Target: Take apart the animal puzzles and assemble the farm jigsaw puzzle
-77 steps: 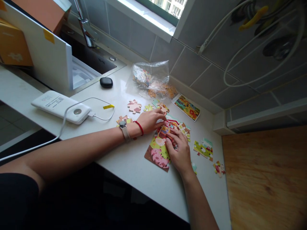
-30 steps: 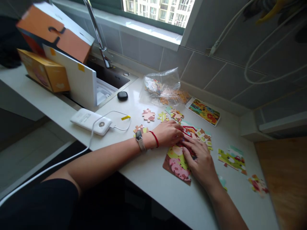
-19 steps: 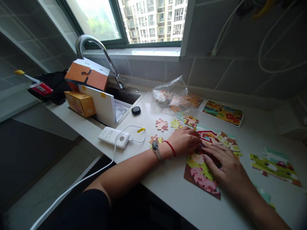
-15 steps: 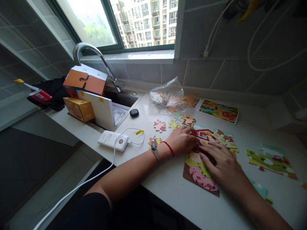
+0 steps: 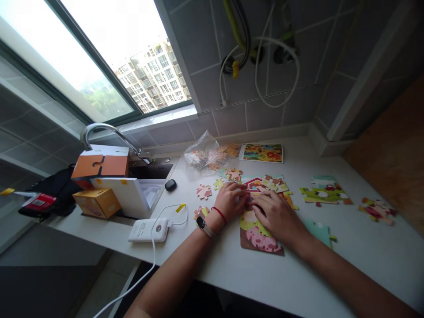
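Note:
A partly joined jigsaw puzzle (image 5: 261, 238) lies on the counter, with a pink spotted pig on its lower part. My left hand (image 5: 229, 202), with a watch and a red cord at the wrist, has its bent fingers closed on the puzzle's left edge. From the other side my right hand (image 5: 280, 218) reaches over the puzzle, its fingertips closed on the same spot. Something purple shows between the fingertips, and the joint beneath is hidden. Joined pieces with a red barn (image 5: 254, 185) lie just beyond. Loose jigsaw pieces (image 5: 203, 191) are left of my left hand.
Joined puzzle sections (image 5: 326, 194) lie on the right, with a teal section (image 5: 318, 232) beside my right forearm. A plastic bag of pieces (image 5: 205, 157) and a picture card (image 5: 261, 153) are behind. A power bank (image 5: 149, 230), black case (image 5: 170, 185) and boxes (image 5: 97, 203) stand left.
The camera view has turned right and tilted, bringing more wall and another puzzle section into view. Both hands stay together at the same place on the puzzle.

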Available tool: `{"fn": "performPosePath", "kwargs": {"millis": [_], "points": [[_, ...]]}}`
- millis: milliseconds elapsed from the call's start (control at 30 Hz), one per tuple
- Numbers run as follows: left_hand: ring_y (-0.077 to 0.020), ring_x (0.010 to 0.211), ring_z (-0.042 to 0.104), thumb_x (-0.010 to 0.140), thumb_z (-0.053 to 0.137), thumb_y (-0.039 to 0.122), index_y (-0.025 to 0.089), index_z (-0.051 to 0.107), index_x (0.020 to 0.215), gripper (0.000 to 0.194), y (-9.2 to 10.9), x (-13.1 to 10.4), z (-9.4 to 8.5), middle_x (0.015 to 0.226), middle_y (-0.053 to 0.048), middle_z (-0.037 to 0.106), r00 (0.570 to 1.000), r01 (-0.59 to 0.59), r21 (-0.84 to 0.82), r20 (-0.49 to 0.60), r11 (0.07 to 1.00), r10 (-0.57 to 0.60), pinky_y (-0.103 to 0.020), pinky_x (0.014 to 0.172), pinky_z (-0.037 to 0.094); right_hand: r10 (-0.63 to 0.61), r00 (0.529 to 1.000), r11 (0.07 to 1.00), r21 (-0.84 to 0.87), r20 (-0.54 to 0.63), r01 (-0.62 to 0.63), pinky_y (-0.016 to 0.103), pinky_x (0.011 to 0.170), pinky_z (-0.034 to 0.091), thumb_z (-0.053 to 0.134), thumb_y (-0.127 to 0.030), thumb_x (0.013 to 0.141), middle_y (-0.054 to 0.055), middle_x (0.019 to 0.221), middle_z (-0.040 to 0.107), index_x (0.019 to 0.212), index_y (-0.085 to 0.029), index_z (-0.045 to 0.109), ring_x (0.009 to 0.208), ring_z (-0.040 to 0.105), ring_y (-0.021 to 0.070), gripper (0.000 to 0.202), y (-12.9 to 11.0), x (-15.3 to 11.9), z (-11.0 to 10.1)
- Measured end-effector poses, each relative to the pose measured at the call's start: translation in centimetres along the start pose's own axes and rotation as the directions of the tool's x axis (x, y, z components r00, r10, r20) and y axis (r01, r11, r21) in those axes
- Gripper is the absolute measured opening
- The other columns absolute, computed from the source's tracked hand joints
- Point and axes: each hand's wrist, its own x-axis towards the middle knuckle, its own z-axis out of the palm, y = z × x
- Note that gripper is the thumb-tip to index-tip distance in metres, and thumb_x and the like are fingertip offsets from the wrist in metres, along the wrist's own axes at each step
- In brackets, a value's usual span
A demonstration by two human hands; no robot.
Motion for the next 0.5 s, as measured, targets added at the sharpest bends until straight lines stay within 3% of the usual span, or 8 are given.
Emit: {"fn": "performPosePath", "kwargs": {"millis": [167,333,500], "points": [[-0.0239,0.113,0.063,0.099,0.06,0.024,0.023,0.075,0.109,0.017,0.5,0.0,0.1,0.12,-0.008,0.072,1.0,0.003,0.083,0.005,0.997,-0.004,-0.043,0.102,0.052,0.009,0.999,0.998,0.06,-0.033,-0.007,0.052,0.107,0.05,0.06,-0.016,0.093,0.007,0.106,0.079,0.102,-0.023,0.078,0.115,0.061,0.0284,0.021,0.2,0.0,-0.2],[-0.0257,0.113,0.064,0.099,0.058,0.022,0.022,0.071,0.113,0.019,0.9,-0.1,0.2,0.123,-0.009,0.068,1.0,0.014,0.131,0.006,0.991,-0.015,-0.044,0.1,0.053,-0.011,1.0,0.997,0.076,0.009,0.01,0.052,0.105,0.05,0.063,-0.013,0.091,0.006,0.11,0.078,0.102,-0.023,0.078,0.115,0.061,0.0283,0.021,-0.2,0.0,-0.8],[-0.0251,0.113,0.065,0.099,0.057,0.022,0.022,0.069,0.112,0.018,1.1,-0.1,0.3,0.122,-0.01,0.067,1.0,0.018,0.158,0.003,0.987,-0.019,-0.043,0.101,0.054,-0.101,0.995,0.986,0.134,-0.022,0.103,0.052,0.106,0.05,0.061,-0.01,0.091,0.008,0.106,0.076,0.101,-0.021,0.077,0.112,0.062,0.0273,0.022,-0.7,0.0,-1.4]]}}
